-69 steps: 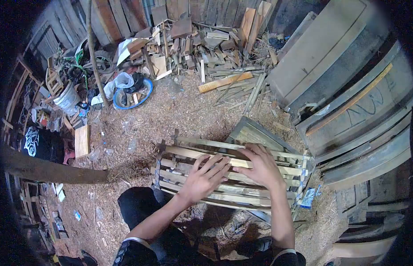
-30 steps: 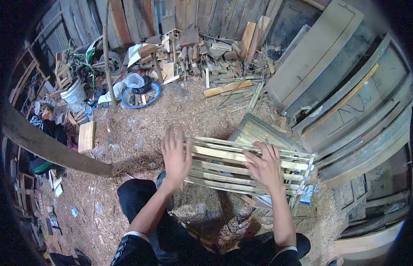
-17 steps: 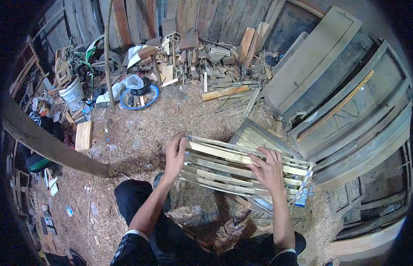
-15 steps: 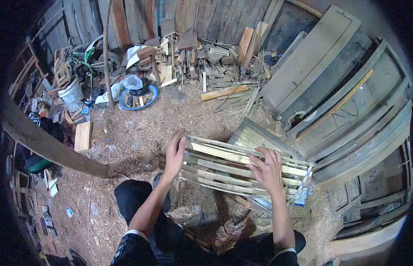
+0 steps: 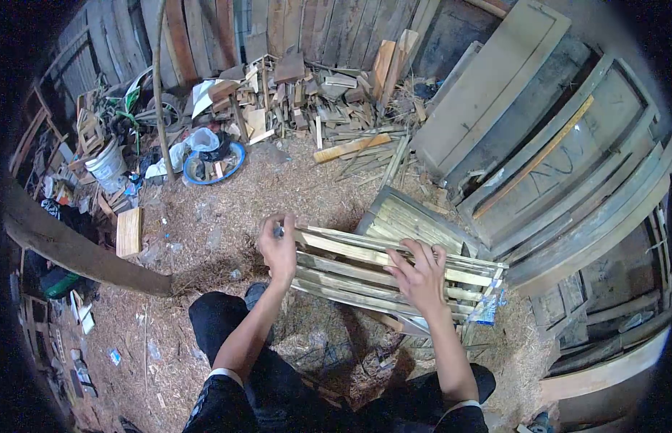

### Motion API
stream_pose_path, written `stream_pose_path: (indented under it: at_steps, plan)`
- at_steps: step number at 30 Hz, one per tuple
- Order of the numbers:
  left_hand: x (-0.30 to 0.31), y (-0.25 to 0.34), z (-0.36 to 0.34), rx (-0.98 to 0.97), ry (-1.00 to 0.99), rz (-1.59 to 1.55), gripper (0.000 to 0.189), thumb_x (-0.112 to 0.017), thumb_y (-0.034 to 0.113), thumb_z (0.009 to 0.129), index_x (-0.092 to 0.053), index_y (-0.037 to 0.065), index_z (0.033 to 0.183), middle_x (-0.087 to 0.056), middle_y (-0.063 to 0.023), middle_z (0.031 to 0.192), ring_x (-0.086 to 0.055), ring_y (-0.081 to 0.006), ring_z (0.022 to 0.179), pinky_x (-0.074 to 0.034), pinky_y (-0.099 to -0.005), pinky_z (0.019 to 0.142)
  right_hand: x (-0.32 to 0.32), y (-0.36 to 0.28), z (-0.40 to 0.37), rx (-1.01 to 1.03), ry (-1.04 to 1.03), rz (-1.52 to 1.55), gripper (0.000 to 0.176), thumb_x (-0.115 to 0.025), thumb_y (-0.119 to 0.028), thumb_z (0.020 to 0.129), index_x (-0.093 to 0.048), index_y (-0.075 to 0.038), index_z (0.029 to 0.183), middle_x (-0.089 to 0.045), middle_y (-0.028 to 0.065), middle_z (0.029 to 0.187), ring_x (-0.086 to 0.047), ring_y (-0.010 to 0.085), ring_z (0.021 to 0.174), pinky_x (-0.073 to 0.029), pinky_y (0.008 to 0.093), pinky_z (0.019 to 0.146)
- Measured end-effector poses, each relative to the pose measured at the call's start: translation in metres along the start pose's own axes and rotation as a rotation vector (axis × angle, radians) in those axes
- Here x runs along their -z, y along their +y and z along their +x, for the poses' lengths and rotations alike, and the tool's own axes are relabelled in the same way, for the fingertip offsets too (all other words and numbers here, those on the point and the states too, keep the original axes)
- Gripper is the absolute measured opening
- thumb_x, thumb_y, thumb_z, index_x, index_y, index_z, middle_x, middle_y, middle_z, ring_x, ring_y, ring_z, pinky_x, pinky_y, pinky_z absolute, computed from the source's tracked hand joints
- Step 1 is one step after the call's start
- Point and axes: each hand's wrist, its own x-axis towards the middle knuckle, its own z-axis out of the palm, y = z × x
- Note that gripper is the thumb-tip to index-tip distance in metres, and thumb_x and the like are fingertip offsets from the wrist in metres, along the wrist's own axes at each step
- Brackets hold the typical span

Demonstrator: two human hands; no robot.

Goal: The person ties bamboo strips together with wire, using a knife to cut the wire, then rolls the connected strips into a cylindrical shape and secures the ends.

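A slatted wooden frame (image 5: 350,278) of several thin pale strips lies across the space before my knees. My left hand (image 5: 279,249) is curled round its left end, with thumb and fingers at the top strip. On the upper strips toward the right, my right hand (image 5: 420,278) rests with bent fingers pressed over a strip. Behind the frame lies a second panel of pale slats with a dark border (image 5: 408,218). A blue-and-white packet (image 5: 486,310) shows at the right end of the frame.
Wood offcuts (image 5: 300,101) are heaped by the plank wall. A blue basin (image 5: 214,180), a white bucket (image 5: 107,167) and a thin pole (image 5: 160,94) stand behind left. A curved beam (image 5: 83,245) crosses the left side. Door panels (image 5: 495,94) lean at right.
The view has shifted slightly, so the background sits further left. My left hand's fingers have curled more over the frame's left end. My right hand has moved slightly left with the frame.
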Motion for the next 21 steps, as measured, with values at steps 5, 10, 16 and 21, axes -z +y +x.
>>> stream_pose_path:
  at_steps: [5, 10, 16, 21]
  plan:
    - [0.002, 0.005, -0.002, 0.026, 0.007, 0.016, 0.022, -0.066, 0.019, 0.096, -0.069, -0.002, 0.099, -0.068, -0.0146, 0.098, -0.064, -0.0254, 0.095, -0.048, -0.0375, 0.09, 0.005, -0.002, -0.001, -0.002, -0.011, -0.004, 0.038, -0.077, -0.03, 0.084, -0.07, -0.019, 0.12, -0.062, 0.0055, 0.126, -0.059, 0.0234, 0.114, -0.033, 0.0467, 0.099]
    - [0.003, -0.003, -0.003, 0.026, -0.072, -0.035, 0.023, -0.06, 0.018, 0.101, -0.068, -0.004, 0.104, -0.067, -0.0142, 0.098, -0.064, -0.0227, 0.096, -0.048, -0.035, 0.089, 0.022, 0.003, -0.011, 0.004, 0.032, -0.054, 0.039, -0.073, -0.036, 0.089, -0.068, -0.019, 0.124, -0.061, 0.0048, 0.13, -0.058, 0.0217, 0.118, -0.033, 0.0459, 0.102]
    - [0.009, 0.011, -0.012, -0.111, -0.108, 0.024, 0.025, -0.056, 0.017, 0.104, -0.065, -0.006, 0.105, -0.063, -0.0115, 0.098, -0.059, -0.0196, 0.091, -0.047, -0.0339, 0.086, 0.078, 0.045, -0.079, -0.469, 0.377, -0.395, 0.05, -0.066, -0.026, 0.096, -0.054, -0.01, 0.142, -0.052, 0.0152, 0.143, -0.048, 0.0292, 0.134, -0.029, 0.0502, 0.111]
    - [0.013, -0.012, -0.006, -0.151, -0.077, 0.038, 0.028, -0.054, 0.019, 0.105, -0.064, -0.007, 0.107, -0.064, -0.0135, 0.102, -0.059, -0.0228, 0.097, -0.046, -0.0362, 0.09, 0.079, 0.057, -0.089, -0.835, 0.422, 0.163, 0.06, -0.059, -0.029, 0.1, -0.039, 0.002, 0.149, -0.042, 0.0263, 0.15, -0.041, 0.0425, 0.138, -0.028, 0.0501, 0.117]
